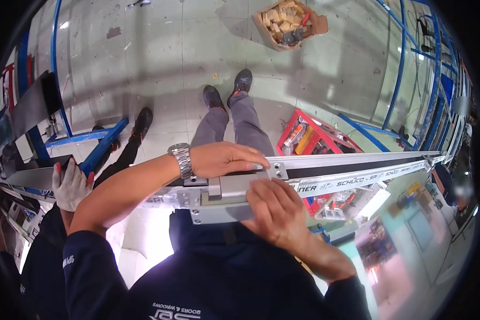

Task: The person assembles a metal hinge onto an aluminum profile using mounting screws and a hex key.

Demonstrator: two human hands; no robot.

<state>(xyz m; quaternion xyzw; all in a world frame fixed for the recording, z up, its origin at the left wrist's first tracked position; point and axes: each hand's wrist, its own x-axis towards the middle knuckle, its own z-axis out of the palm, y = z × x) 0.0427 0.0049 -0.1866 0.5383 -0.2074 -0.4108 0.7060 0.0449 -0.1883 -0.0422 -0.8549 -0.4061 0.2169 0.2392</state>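
Item: long aluminium profile (357, 173), lying level across the person's front at waist height, with a grey fitting (229, 192) on it.
Left hand (224, 159): lay flat, fingers straight, on the profile's top beside the fitting.
Right hand (274, 205): curled over the fitting's near edge, gripping it.
Co-worker's gloved hand (69, 186): held the far left end.
Floor below: red crate (309, 136).

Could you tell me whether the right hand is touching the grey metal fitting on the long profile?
Touching. In the head view the right hand lies flat on the grey metal fitting, fingers covering its right end.
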